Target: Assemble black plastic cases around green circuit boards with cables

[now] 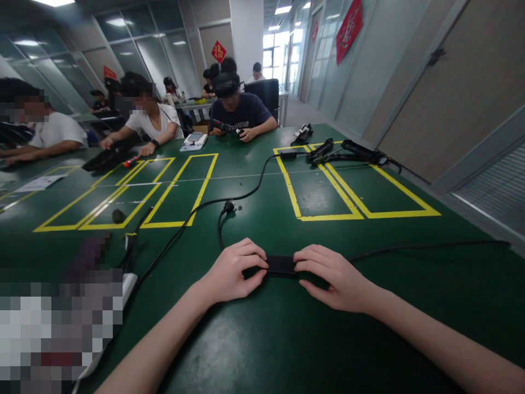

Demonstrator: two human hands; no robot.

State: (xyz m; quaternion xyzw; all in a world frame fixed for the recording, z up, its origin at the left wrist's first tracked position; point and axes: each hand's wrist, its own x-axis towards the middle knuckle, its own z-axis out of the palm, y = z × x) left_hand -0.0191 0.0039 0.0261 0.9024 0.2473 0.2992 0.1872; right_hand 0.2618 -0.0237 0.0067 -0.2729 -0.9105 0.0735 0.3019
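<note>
A flat black power adapter [281, 266] lies just above or on the green table, between my two hands. My left hand [238, 271] pinches its left end between fingers and thumb. At its right end the fingertips of my right hand [328, 273] rest on it, with the thumb curled below near its front edge. Beyond my left wrist lies a black mains plug [228, 207], its short cord running back behind my left hand. Another black cable [430, 244] leads off to the right from behind my right hand.
Yellow tape rectangles [301, 218] mark the green table [254, 350]. A long black cable [246, 192] crosses to black folded gear [356, 150] at the back right. A white power strip [129, 284] lies left. Across the table a person [244, 112] handles a dark item; others sit left.
</note>
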